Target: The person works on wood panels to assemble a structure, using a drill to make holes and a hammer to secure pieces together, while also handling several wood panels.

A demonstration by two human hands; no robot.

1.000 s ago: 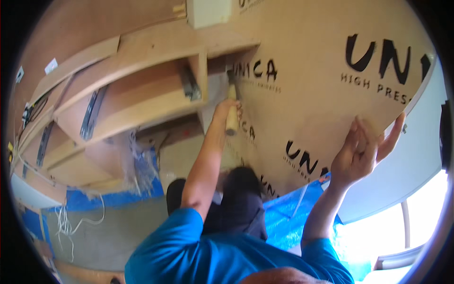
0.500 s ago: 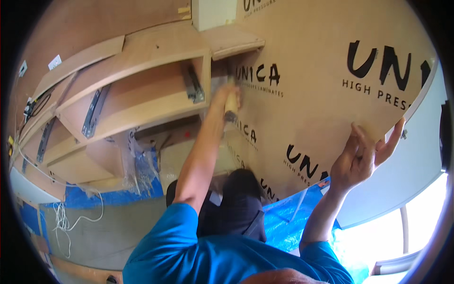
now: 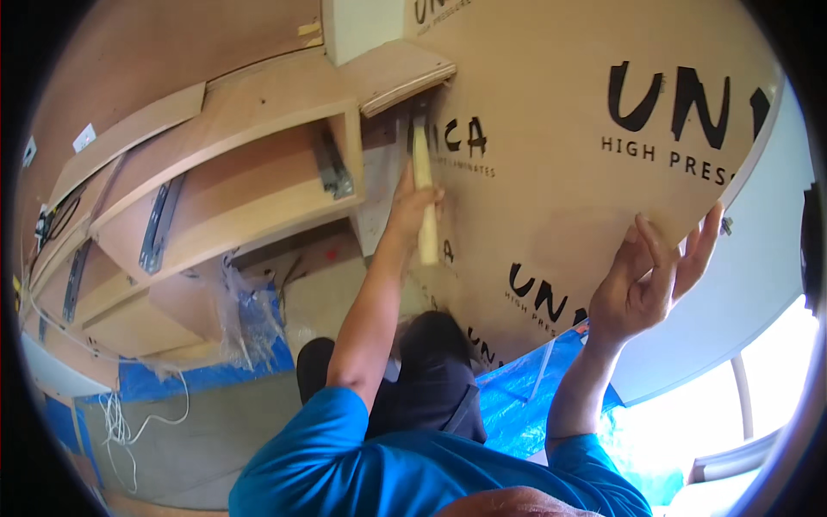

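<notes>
In the middle of the frame, the left hand (image 3: 412, 207) is clenched around the pale wooden handle of a hammer (image 3: 422, 194), its head up near the plywood shelf edge (image 3: 405, 82). At the right, the right hand (image 3: 646, 280) presses with spread fingers against the large brown laminate sheet (image 3: 586, 198).

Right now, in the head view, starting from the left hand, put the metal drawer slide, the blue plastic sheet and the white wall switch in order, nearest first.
From the left hand:
1. Metal drawer slide, just to its left inside the cabinet.
2. Blue plastic sheet, lower left.
3. White wall switch, far upper left.
</notes>
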